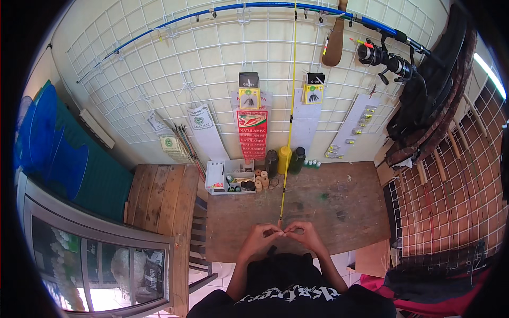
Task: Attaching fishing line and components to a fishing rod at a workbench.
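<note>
My left hand [262, 237] and my right hand [304, 235] meet over the near part of the wooden table [238, 222]. Thumb and forefinger of each hand are pinched together, and the fingertips touch. Anything between them is too small to make out. Just beyond the fingertips is the brown butt of a slim yellow fishing rod [290, 131] with black bands. The rod runs straight away from me, past the bottles and up across the wall grid. Whether either hand grips the rod's butt cannot be seen.
At the table's back stand a white organizer [230, 191], wooden spools [259, 183], a yellow bottle [284, 159] and two dark bottles. Fishing packets [252, 133] and a blue rod [262, 5] with reels [399, 67] hang on the white grid. A glass cabinet [99, 274] stands left.
</note>
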A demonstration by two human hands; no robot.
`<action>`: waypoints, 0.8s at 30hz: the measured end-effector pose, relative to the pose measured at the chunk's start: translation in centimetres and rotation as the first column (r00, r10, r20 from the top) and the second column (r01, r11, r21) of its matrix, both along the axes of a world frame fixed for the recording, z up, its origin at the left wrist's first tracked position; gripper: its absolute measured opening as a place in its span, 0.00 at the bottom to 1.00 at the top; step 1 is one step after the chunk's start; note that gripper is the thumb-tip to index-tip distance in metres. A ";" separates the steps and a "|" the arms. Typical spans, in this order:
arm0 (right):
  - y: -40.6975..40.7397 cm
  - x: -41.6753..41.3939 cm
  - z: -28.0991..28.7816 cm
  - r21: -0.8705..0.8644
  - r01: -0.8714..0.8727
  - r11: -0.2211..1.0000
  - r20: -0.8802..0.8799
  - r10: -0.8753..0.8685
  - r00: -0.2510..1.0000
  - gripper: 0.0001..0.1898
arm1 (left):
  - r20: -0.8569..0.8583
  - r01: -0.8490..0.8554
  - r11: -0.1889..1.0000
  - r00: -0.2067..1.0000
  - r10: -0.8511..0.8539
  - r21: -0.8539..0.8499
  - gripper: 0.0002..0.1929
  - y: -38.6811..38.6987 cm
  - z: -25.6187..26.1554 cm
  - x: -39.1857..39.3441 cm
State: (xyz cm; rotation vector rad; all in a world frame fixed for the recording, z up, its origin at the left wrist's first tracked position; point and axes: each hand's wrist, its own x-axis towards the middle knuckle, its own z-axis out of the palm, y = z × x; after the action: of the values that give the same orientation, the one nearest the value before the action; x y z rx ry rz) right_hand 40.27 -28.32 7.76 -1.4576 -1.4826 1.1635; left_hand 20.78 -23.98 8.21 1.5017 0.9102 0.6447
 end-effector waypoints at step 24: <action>5.6 -0.5 -0.5 0.057 0.424 0.904 -0.386 -0.372 0.844 0.04 | 0.265 -0.448 0.872 0.881 0.393 0.197 0.07 6.3 1.3 4.4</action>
State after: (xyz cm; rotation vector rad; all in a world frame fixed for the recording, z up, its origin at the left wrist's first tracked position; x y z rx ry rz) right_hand 39.80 -22.75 7.25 -1.2858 -0.9247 0.9816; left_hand 25.18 -17.64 9.47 1.4228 1.0244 1.2657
